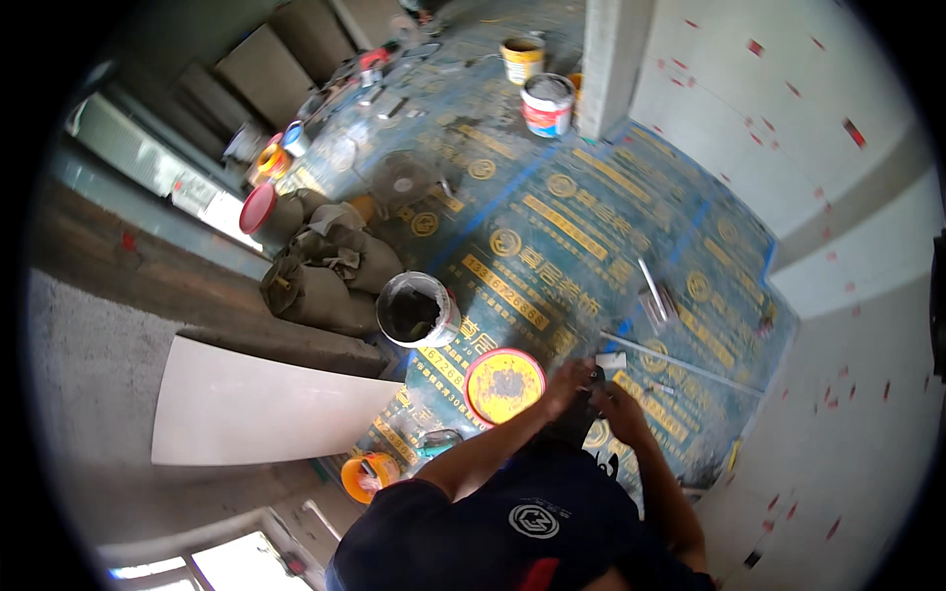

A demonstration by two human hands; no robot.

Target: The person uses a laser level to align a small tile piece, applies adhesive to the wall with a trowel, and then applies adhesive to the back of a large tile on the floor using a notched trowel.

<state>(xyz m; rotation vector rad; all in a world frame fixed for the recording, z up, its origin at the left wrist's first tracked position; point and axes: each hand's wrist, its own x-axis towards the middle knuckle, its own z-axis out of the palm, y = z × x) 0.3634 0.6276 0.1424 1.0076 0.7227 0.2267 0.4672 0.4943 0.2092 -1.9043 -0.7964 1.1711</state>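
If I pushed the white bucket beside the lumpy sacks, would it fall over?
The bucket might slide before tipping, since it stands upright on a flat floor sheet. It could feel heavy, because dark stuff shows inside.

The person wears a shirt point(463, 537) of very dark navy blue; its left sleeve point(399, 512) is short, and the forearms point(490, 448) are bare; on the cloth sits a round white emblem point(534, 521), having an angular figure inside; near it shows a red patch point(540, 573) (its exact kind I cannot tell); left hand point(568, 387) and right hand point(621, 412) are bare.
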